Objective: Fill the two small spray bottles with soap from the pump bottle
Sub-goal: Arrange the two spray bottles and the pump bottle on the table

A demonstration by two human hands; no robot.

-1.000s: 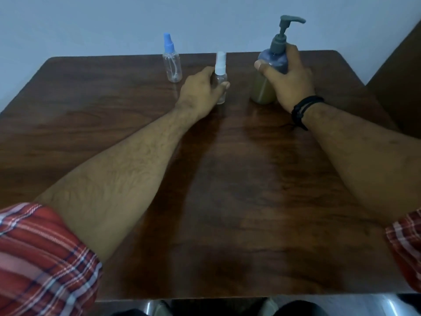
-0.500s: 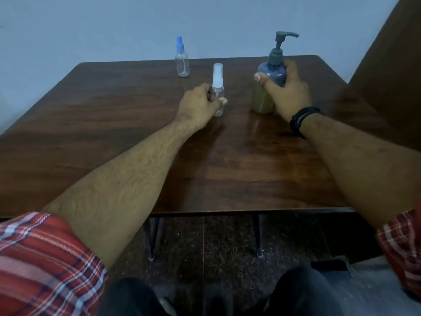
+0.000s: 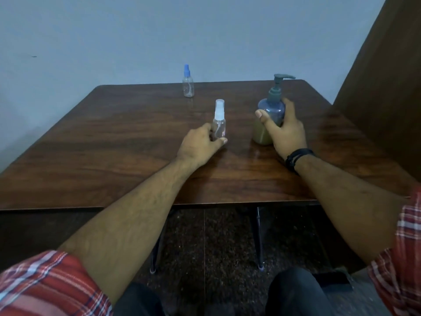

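Half the pump bottle (image 3: pixel 271 112) behind right hand (image 3: pixel 287 133) grip

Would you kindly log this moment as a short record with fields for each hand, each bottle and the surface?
left hand: left hand grips the white-capped spray bottle low on its body
right hand: right hand grips the pump bottle around its body
white-capped spray bottle: upright, cap on, looks empty
blue-capped spray bottle: blue-capped spray bottle stands alone near the far edge, cap on, looks empty
pump bottle: upright, brownish soap in its lower part
surface: dark wooden table
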